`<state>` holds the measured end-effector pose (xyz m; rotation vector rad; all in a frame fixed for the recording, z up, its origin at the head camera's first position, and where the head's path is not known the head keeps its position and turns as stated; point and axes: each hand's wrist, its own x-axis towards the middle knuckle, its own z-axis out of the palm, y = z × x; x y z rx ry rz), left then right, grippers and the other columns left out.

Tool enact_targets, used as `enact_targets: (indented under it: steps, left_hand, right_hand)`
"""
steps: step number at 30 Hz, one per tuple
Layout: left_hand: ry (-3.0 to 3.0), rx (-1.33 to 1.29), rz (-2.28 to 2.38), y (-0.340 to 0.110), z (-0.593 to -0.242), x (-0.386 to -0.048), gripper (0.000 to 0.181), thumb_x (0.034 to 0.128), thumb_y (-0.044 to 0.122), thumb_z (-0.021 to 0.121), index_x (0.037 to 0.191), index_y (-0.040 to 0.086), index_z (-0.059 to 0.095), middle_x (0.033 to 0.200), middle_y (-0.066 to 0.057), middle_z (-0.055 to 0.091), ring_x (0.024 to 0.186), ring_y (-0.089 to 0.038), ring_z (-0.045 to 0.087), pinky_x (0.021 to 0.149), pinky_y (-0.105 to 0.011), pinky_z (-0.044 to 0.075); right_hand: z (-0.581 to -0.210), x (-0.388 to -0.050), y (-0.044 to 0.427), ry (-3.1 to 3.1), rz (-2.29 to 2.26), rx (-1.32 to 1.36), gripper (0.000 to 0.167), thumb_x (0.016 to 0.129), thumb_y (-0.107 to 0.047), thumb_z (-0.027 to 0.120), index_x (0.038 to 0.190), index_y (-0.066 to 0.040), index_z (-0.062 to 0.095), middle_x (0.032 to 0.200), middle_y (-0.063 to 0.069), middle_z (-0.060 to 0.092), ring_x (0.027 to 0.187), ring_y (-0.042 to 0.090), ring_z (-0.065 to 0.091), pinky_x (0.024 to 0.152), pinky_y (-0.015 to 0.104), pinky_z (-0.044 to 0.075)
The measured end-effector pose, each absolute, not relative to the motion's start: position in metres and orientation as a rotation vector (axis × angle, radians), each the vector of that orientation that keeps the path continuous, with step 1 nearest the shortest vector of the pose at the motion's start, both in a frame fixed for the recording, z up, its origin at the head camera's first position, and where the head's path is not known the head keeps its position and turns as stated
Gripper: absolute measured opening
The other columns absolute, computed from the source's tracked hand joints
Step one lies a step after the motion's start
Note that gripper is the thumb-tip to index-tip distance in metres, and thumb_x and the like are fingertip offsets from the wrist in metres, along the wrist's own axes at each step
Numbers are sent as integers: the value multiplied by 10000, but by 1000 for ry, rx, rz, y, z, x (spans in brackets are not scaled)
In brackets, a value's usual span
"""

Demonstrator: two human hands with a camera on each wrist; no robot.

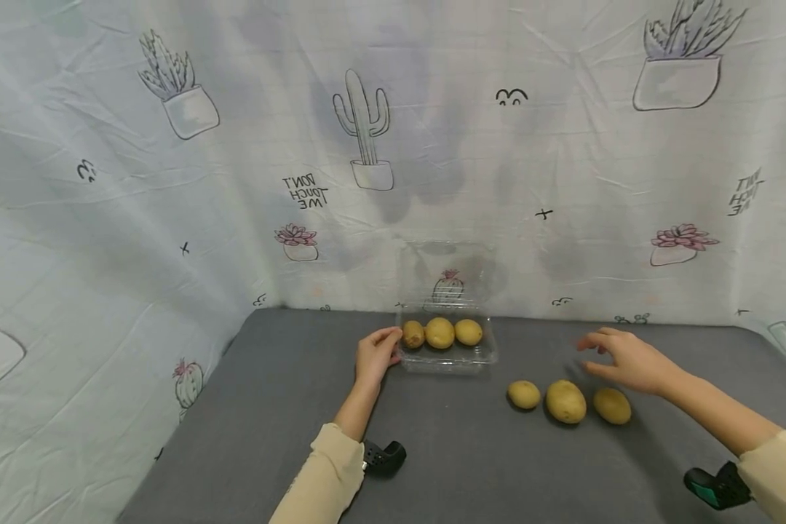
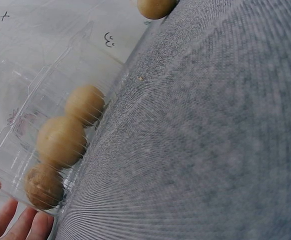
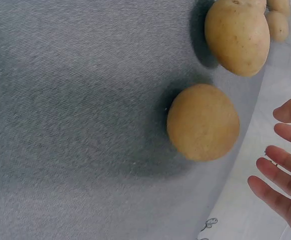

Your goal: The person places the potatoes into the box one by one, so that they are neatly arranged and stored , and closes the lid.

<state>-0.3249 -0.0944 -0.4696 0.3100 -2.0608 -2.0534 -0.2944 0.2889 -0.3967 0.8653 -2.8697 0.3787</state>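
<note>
A clear plastic container [image 1: 445, 364] stands at the back of the table with its lid [image 1: 432, 255] raised. Three potatoes lie in a row inside: a browner one [image 1: 413, 334] at the left, a larger one [image 1: 440, 332] and another [image 1: 468, 332]. My left hand [image 1: 375, 356] holds the container's left edge, its fingertips [image 2: 39, 227] against the clear wall. Three more potatoes, a small one [image 1: 523, 394], a big one [image 1: 566, 402] and a rounder one [image 3: 203, 122], lie on the table at the right. Just behind them my right hand [image 1: 629, 360] hovers with fingers apart, holding nothing.
The grey table [image 1: 471, 458] reaches back to a pale curtain [image 1: 432, 145] printed with potted plants, which also hangs at the left side. Black straps with devices [image 1: 385, 458] sit at both wrists.
</note>
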Motion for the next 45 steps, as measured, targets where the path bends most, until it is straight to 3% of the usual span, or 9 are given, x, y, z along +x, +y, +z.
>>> enact_targets:
  steps: [8,22,28,45]
  left_hand:
    - [-2058,306,-2054,-95,-470,-322,273,859,198,647,1038,-5,687,897,-128,675,642,-43,535,545,-183,526]
    - [-2062,314,-2042,-96,-470,-323,265,858,199,645,1028,1,692,890,-137,673,638,-50,538,539,-189,527]
    - [-2056,316,-2045,-97,-469,-324,265,857,205,647,1027,7,694,900,-115,680,649,-60,541,560,-198,535]
    - [-2069,310,-2038,-94,-468,-324,255,853,208,645,1015,19,700,896,-113,675,653,-55,547,562,-202,540]
  right_hand:
    - [-406,-285,296,-2831,386,925,165,792,-134,708,938,-96,640,888,-12,589,743,161,558,572,248,473]
    - [-424,-266,305,-2819,391,1010,112,803,-193,711,869,-194,620,866,-136,545,736,2,524,553,234,477]
    - [-428,-266,307,-2710,412,1097,168,767,-135,735,871,-184,612,857,-130,525,742,-28,495,538,230,467]
    - [-432,-268,307,-2716,309,1106,335,628,-164,822,906,-98,646,885,-38,586,758,114,568,561,270,480]
